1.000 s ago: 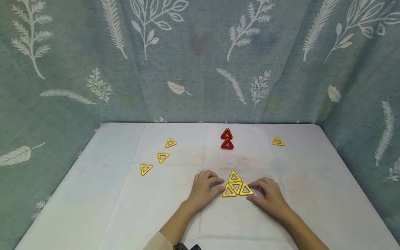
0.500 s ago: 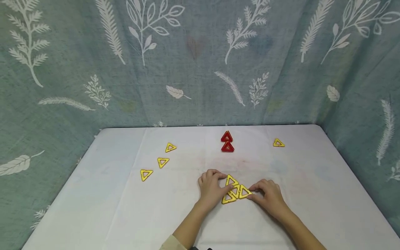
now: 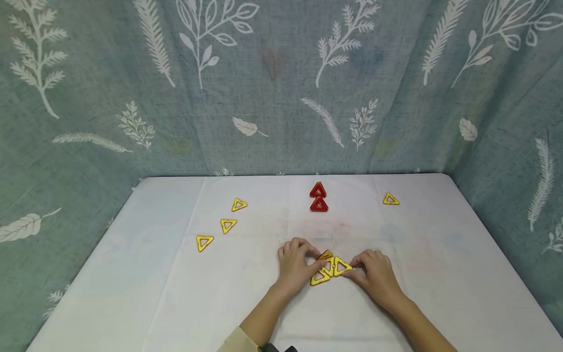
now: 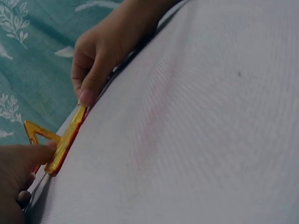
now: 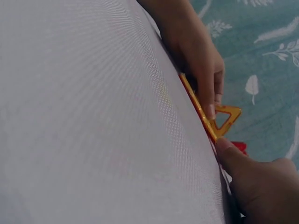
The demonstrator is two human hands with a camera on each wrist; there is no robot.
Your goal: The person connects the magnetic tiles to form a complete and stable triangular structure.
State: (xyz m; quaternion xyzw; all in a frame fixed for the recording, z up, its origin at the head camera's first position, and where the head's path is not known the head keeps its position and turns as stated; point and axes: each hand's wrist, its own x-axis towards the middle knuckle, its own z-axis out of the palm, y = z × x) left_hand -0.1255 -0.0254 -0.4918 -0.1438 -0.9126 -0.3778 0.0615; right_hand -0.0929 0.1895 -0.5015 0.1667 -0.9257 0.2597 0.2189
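A joined group of yellow triangular magnetic tiles lies on the white cloth in front of both hands. In the head view its far tile (image 3: 326,254) is tilted up, and in the right wrist view that raised tile (image 5: 232,112) stands at an angle from the flat ones. My left hand (image 3: 292,266) grips it, fingers behind and thumb over the middle tile. With thumb and fingers, my right hand (image 3: 376,275) pinches the outer corner of the right tile (image 3: 336,267). The lower left tile (image 3: 320,282) lies flat beside my left thumb.
Two red triangular tiles (image 3: 318,205) lie at the back middle of the white-covered table (image 3: 246,303). Three loose yellow tiles (image 3: 227,231) are spread on the left, and a single yellow tile (image 3: 391,203) is at the back right. A leaf-patterned curtain (image 3: 281,98) rises behind.
My left hand has moved right onto the group, turned it slightly, and lifted the far tile from flat to tilted. My right hand has moved slightly left and now pinches the right tile's corner.
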